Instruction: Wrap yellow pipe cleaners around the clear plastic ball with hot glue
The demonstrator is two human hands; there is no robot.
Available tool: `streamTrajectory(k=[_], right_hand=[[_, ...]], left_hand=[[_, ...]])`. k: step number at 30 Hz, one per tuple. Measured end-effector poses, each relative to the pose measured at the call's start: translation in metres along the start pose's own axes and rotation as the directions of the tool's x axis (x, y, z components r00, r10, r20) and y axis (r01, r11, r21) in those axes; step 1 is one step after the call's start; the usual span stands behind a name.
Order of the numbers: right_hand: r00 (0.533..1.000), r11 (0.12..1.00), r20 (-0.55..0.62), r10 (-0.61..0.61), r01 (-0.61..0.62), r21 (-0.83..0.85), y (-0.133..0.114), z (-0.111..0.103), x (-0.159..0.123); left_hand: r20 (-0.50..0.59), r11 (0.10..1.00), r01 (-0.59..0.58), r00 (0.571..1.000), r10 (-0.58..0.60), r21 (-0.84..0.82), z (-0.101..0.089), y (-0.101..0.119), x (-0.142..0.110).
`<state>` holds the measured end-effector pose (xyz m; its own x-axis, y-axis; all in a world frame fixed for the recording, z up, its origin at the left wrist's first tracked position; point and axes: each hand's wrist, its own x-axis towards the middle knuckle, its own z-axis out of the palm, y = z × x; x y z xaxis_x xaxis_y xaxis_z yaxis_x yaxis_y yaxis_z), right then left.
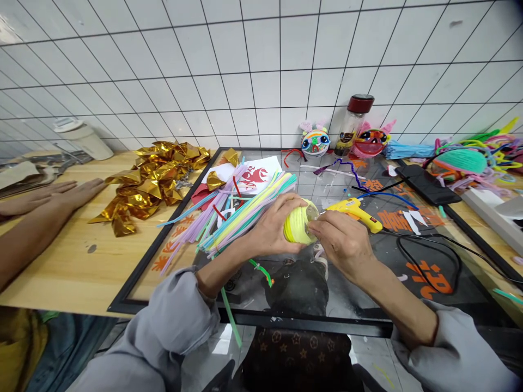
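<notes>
My left hand point(273, 226) is wrapped round a small clear ball wound with yellow pipe cleaner point(297, 223), held just above the glass table top point(408, 272). My right hand point(341, 242) pinches the ball's right side, fingers closed on it. A bundle of pastel pipe cleaners point(245, 209) lies fanned out to the left of my left hand. Right behind my right hand lies a yellow glue gun point(354, 209), its black cord point(429, 253) looping to the right.
Another person's forearm and flat hand point(49, 198) rest on the wooden table at left beside gold foil bows point(151, 182). Painted masks point(315, 140), a jar point(354, 122), a black phone point(427, 182) and a pile of bright pipe cleaners point(474, 158) stand by the tiled wall.
</notes>
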<state>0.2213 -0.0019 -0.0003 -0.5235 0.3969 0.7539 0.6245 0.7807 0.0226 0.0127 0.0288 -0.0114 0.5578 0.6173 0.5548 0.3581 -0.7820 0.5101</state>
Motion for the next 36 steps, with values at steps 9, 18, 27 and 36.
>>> streamTrajectory(k=[9, 18, 27, 36], right_hand=[[0.999, 0.998, -0.019, -0.046, 0.045, -0.052, -0.0014, -0.0001, 0.0013], [1.000, 0.999, 0.009, -0.018, 0.018, -0.041, -0.0013, 0.0016, -0.0024], [1.000, 1.000, 0.020, 0.015, -0.015, 0.009, -0.0022, 0.0022, -0.0039], [0.999, 0.999, 0.009, 0.035, -0.036, 0.033, -0.0048, 0.0016, -0.0025]], left_hand=[[0.004, 1.000, 0.015, 1.000, -0.015, 0.021, -0.0007, 0.0017, -0.0008], [0.023, 0.999, 0.004, 1.000, -0.005, 0.032, -0.0008, 0.0001, -0.0019], [0.096, 0.997, 0.074, 0.992, -0.075, 0.013, -0.0069, 0.0033, -0.0054], [0.053, 0.992, 0.129, 0.990, -0.129, 0.004, -0.0015, 0.0050, -0.0040]])
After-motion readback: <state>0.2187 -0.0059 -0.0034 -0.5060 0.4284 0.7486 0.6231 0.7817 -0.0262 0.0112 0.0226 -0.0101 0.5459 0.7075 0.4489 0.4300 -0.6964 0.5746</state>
